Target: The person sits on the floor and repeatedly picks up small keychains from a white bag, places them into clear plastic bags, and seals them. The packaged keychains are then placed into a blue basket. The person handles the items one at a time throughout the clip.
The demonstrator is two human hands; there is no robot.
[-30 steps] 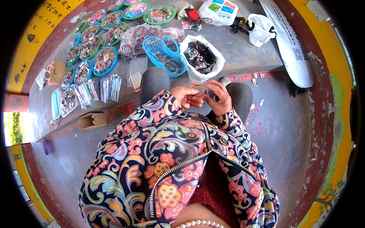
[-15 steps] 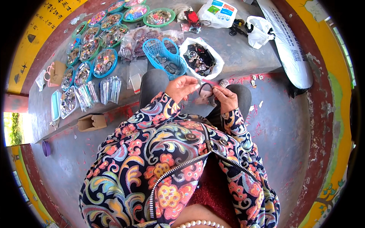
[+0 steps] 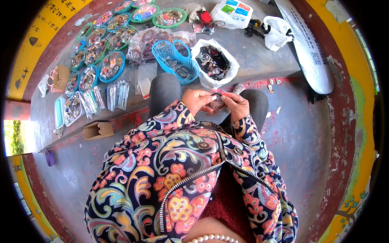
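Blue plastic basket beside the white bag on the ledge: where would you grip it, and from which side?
Probably by the hoop handle of the blue plastic basket, coming from above. The handle arches over the open top, free of the contents, while the white bag crowds its right wall and packets press its far side.

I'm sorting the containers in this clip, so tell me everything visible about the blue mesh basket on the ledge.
The blue basket looks like bright blue plastic with open lattice walls and a loop handle arching over its top. It sits upright on the grey ledge, ahead of the person's knees, and holds a few small dark pieces. A white bag of dark items lies against its right side, clear packets against its left. Neither hand touches it.
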